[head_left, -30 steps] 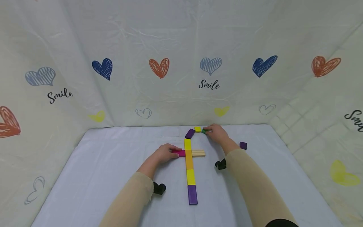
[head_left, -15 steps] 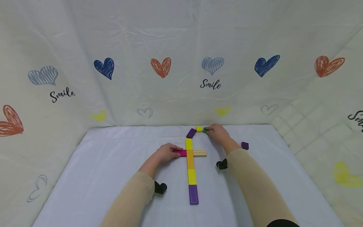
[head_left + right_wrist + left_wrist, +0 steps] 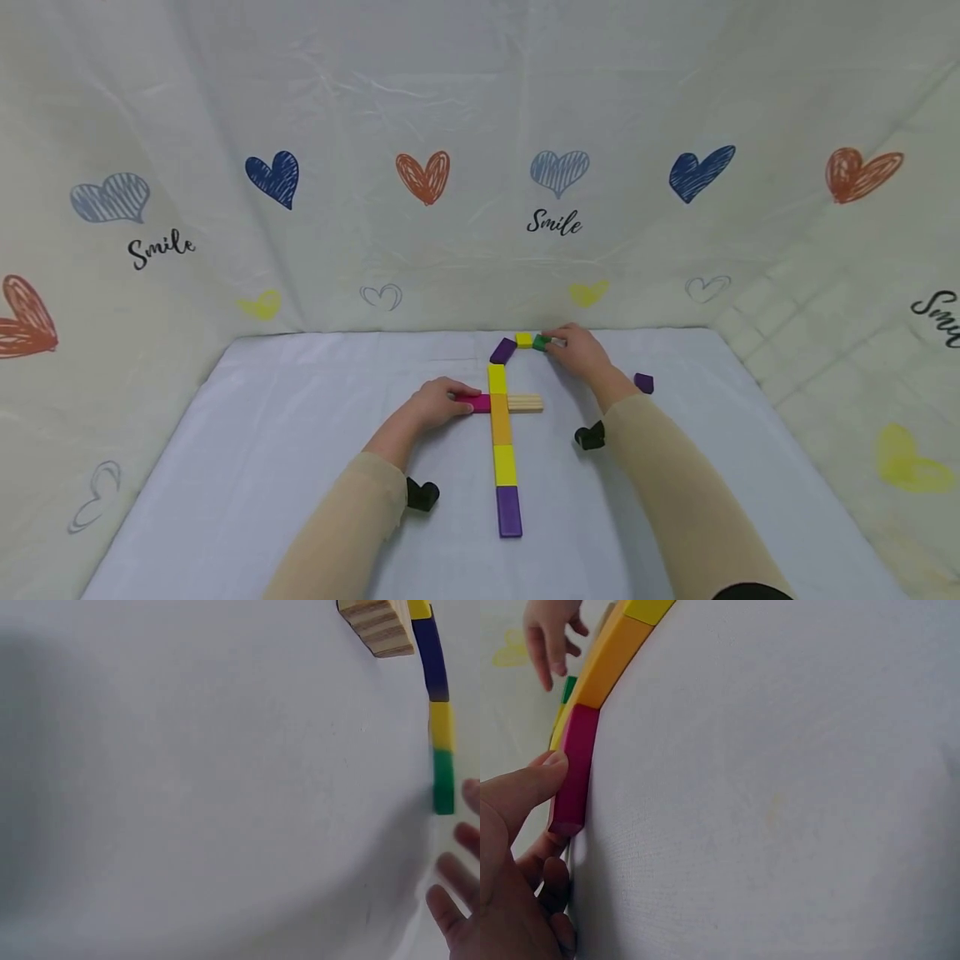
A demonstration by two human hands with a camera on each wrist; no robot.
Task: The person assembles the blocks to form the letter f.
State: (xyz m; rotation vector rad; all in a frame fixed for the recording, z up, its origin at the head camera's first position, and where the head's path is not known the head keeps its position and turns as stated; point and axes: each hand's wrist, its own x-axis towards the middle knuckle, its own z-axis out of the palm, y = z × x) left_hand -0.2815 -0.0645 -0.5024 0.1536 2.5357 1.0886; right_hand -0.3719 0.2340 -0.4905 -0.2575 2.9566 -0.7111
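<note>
My left hand (image 3: pixel 437 404) pinches a magenta block (image 3: pixel 579 765) between thumb and fingers; the block butts against an orange block (image 3: pixel 500 419). Just off a small green block (image 3: pixel 444 782) hovers my right hand (image 3: pixel 579 352), its fingers spread and holding nothing. That green block touches a yellow block (image 3: pixel 523 340), which adjoins a tilted purple block (image 3: pixel 503 351). Below come another yellow block (image 3: pixel 497 378), the orange one, a larger yellow block (image 3: pixel 505 465) and a long purple block (image 3: pixel 509 511) in a column. Pale wooden pieces (image 3: pixel 525 404) stick out right of the orange block.
A loose dark purple block (image 3: pixel 643 383) lies to the right, beyond my right wrist. White cloth (image 3: pixel 300 467) covers the table. A pale curtain (image 3: pixel 480 108) printed with hearts rises directly behind the table's far edge.
My right hand has let go of the green block, which now sits against the yellow one, and has drawn slightly away. My left hand stays on the magenta block.
</note>
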